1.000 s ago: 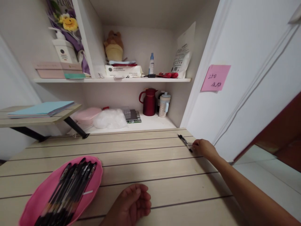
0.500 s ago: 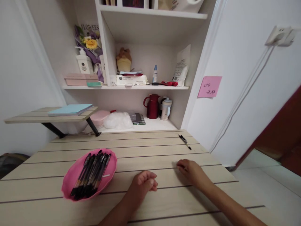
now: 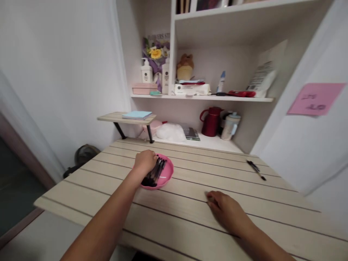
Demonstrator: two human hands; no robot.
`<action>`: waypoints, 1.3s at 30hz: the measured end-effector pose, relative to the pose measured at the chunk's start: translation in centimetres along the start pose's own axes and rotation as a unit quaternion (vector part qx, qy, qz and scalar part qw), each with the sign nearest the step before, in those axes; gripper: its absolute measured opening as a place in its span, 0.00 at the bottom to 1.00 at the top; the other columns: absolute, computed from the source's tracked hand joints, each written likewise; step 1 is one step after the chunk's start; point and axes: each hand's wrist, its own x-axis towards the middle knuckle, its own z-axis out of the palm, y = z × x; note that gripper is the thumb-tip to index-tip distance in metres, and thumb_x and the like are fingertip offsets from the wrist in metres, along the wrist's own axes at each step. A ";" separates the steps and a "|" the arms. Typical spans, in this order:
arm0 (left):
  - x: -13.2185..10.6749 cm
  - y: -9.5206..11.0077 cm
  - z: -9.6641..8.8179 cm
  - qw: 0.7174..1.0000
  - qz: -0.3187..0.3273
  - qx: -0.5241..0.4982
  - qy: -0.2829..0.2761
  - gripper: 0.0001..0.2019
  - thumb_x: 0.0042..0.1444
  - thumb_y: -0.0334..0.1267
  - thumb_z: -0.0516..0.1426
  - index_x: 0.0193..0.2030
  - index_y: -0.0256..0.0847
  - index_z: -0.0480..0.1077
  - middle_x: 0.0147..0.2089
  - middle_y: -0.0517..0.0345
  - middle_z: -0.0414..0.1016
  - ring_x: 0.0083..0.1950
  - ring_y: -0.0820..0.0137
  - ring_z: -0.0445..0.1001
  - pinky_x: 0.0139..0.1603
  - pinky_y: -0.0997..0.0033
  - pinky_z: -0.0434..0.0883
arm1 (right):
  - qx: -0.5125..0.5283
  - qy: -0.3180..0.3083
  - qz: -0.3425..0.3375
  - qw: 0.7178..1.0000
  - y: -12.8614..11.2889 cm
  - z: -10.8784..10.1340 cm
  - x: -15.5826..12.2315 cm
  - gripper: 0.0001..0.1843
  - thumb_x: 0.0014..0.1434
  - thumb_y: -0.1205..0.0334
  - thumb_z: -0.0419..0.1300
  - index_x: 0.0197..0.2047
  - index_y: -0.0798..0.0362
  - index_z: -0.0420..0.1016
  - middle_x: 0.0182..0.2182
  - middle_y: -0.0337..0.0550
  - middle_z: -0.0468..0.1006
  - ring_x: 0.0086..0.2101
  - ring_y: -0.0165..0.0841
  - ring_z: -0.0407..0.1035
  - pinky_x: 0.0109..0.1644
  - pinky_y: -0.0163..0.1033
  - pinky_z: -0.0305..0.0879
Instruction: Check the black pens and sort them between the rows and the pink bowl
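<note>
My left hand [image 3: 145, 162] reaches into a pink dish [image 3: 166, 175] on the wooden table [image 3: 190, 203], fingers curled over the bundle of black pens [image 3: 155, 173] lying in it. Whether the fingers grip a pen is hidden. My right hand [image 3: 227, 212] rests palm down on the table, fingers lying flat and together, holding nothing. A single black pen [image 3: 256, 169] lies apart near the table's far right edge, close to the wall.
Behind the table, white shelves hold a red jug [image 3: 211, 121], a cup [image 3: 228, 126], bottles [image 3: 146, 70], a plush toy [image 3: 185, 67] and tissue packs. A small raised stand [image 3: 126, 118] carries a blue notebook. A pink sticky note [image 3: 315, 98] hangs on the right wall.
The right hand left the single pen and drew back onto the table. The left hand moved from resting on the table into the pink dish. The view swung left and pulled back.
</note>
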 end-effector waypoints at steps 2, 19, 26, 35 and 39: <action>0.3 -1.3 0.3 0.999 -0.039 0.011 -0.014 0.19 0.54 0.47 0.47 0.35 0.37 0.74 0.39 0.42 0.76 0.43 0.58 0.72 0.40 0.66 0.63 | 0.009 0.005 0.000 1.000 0.2 0.5 0.2 0.12 0.54 0.61 0.49 0.40 0.50 0.70 0.37 0.46 0.76 0.36 0.37 0.69 0.39 0.38 0.59; -1.5 3.5 4.0 0.953 0.001 -0.287 -0.095 0.15 0.55 0.41 0.46 0.40 0.35 0.68 0.30 0.50 0.75 0.29 0.69 0.74 0.30 0.72 0.67 | 0.333 0.022 0.077 0.940 -0.2 0.7 2.8 0.20 0.53 0.43 0.49 0.27 0.51 0.68 0.21 0.41 0.72 0.25 0.35 0.67 0.29 0.38 0.62; -4.2 14.3 10.9 0.665 -0.042 -0.689 -0.285 0.06 0.48 0.38 0.54 0.32 0.39 0.61 0.18 0.67 0.60 0.14 0.79 0.59 0.17 0.80 0.56 | 0.693 0.147 0.150 0.690 -3.3 -0.5 6.3 0.24 0.50 0.37 0.52 0.38 0.50 0.64 0.26 0.38 0.74 0.13 0.26 0.61 0.11 0.32 0.54; -4.5 15.4 14.2 0.629 -0.102 -0.697 -0.329 0.04 0.55 0.38 0.47 0.33 0.41 0.57 0.18 0.68 0.59 0.13 0.85 0.45 0.17 0.82 0.39 | 0.674 0.142 0.195 0.698 0.1 1.7 6.9 0.24 0.49 0.37 0.52 0.24 0.51 0.58 0.15 0.33 0.67 0.08 0.23 0.54 0.07 0.27 0.43; -4.3 14.8 14.1 0.584 -0.097 -0.710 -0.382 0.05 0.54 0.39 0.50 0.36 0.42 0.57 0.20 0.66 0.63 0.13 0.85 0.44 0.17 0.82 0.39 | 0.728 0.146 0.193 0.642 0.4 1.7 7.3 0.23 0.47 0.39 0.56 0.24 0.51 0.58 0.15 0.32 0.65 0.12 0.25 0.59 0.08 0.28 0.48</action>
